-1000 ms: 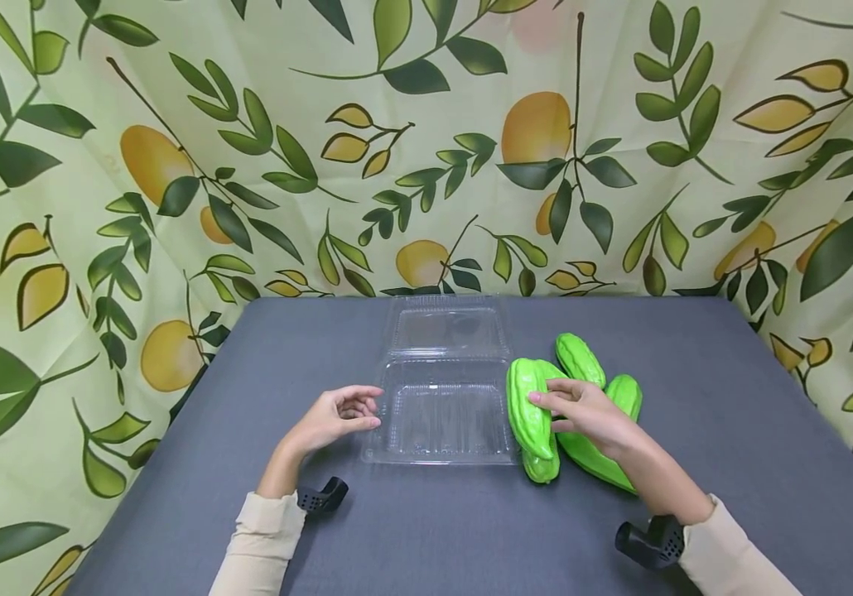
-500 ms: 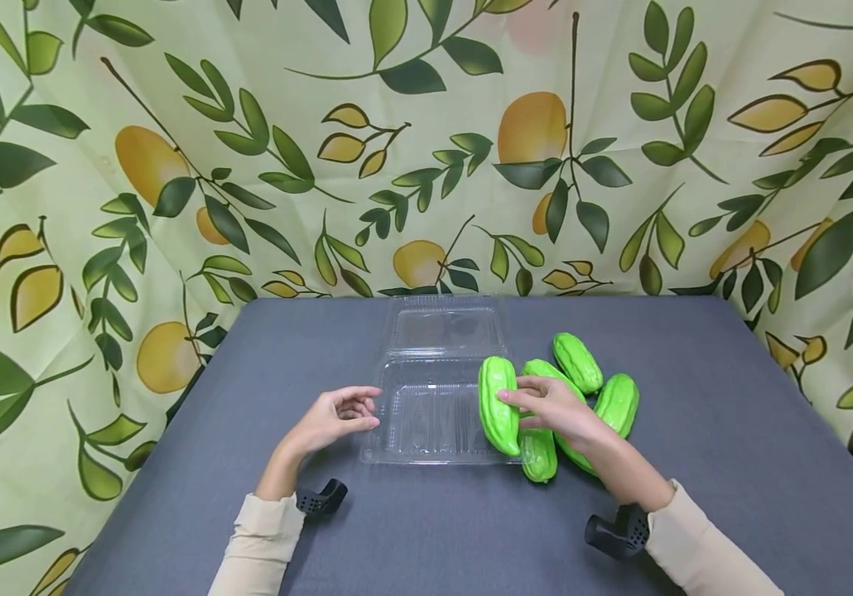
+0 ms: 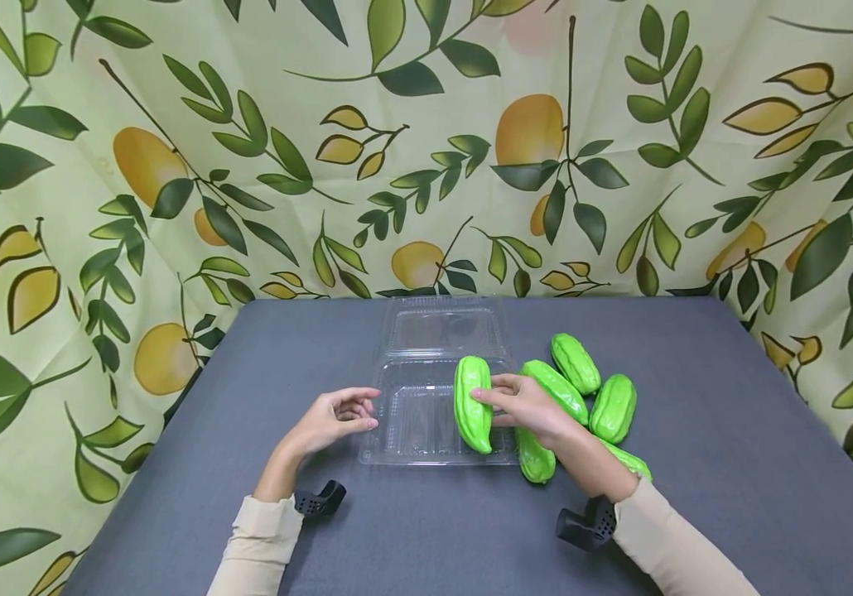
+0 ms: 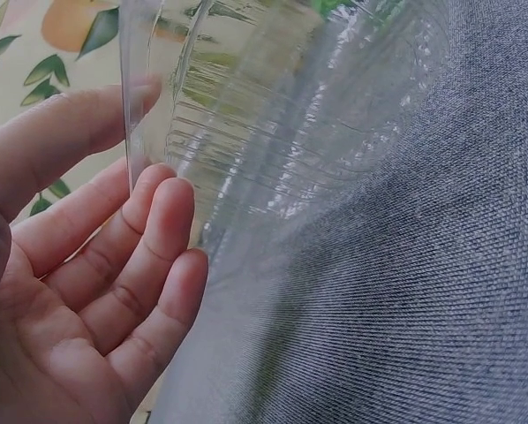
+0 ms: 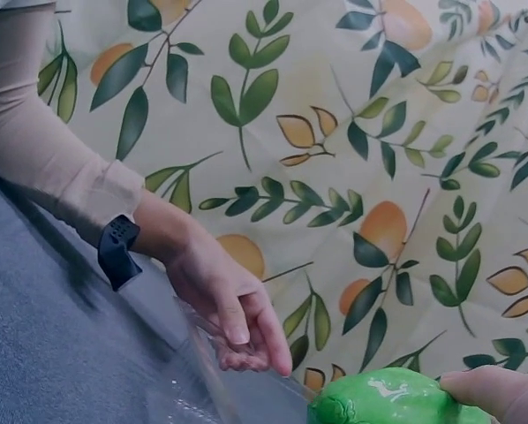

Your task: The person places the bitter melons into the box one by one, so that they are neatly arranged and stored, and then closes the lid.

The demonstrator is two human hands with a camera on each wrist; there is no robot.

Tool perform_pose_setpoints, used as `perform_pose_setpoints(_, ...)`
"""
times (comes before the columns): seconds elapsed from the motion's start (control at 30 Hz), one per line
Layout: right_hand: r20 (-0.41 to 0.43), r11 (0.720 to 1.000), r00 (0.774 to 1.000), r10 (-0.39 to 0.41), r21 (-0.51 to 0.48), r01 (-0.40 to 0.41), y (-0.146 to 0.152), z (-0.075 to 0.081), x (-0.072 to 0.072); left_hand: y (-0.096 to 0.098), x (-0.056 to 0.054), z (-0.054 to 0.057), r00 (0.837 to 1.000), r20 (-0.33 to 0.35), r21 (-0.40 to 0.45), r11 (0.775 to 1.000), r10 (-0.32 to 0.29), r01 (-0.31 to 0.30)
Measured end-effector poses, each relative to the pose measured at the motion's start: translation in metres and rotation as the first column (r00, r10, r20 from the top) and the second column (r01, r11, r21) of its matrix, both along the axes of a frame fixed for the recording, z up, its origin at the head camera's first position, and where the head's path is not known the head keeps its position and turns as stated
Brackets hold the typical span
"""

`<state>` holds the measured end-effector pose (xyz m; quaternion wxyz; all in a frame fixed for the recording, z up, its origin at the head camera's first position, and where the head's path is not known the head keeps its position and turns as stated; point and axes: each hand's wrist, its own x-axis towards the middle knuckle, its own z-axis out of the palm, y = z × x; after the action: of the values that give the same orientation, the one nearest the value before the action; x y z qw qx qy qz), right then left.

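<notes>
In the head view my right hand point(image 3: 527, 406) grips a bright green, ridged bitter melon point(image 3: 473, 406) by its right side, thumb on top. The melon overlaps the right half of a clear plastic clamshell container point(image 3: 373, 455), whose lid point(image 3: 445, 327) lies folded back. My left hand point(image 3: 337, 416) stays at the container's left edge, fingers loosely curled and thumb apart from the index finger. In the left wrist view its fingertips point(image 4: 171, 212) are right at the clear rim point(image 4: 130, 106). The right wrist view shows one end of the melon point(image 5: 383, 397) beside my right thumb point(image 5: 485, 389).
Several more green bitter melons lie to the container's right, one point(image 3: 575, 364) at the back, another point(image 3: 613, 408) farther right and one point(image 3: 536, 455) close to the container's front right corner. A grey cloth point(image 3: 285, 331) covers the table, and a leaf-patterned curtain point(image 3: 426, 199) hangs behind.
My right hand has moved left with the bitter melon, from the pile beside the container to over its right half. My left hand has stayed at the container's left edge.
</notes>
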<state>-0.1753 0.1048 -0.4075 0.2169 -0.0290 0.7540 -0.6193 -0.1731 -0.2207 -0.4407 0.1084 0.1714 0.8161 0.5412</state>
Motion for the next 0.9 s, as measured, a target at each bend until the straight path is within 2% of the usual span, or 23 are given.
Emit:
perform_pose_setpoints(0.2, 0.006, 1.0, 1.0, 0.019, -0.025, -0.019, -0.016, -0.008, -0.003, 0.0, 0.0, 0.001, 1.0, 0.005, 0.002, 1.0, 0.002, -0.002)
perform_pose_setpoints(0.5, 0.024, 0.998, 1.0, 0.0, -0.068, 0.002, -0.036, -0.02, -0.006, -0.001, 0.001, 0.0, 1.0, -0.008, 0.005, 1.0, -0.007, 0.007)
perform_pose_setpoints(0.9, 0.06, 0.997, 0.998, -0.017, -0.071, 0.021, -0.058, -0.025, -0.011, 0.0, 0.001, 0.0, 1.0, -0.006, -0.001, 1.0, -0.001, 0.001)
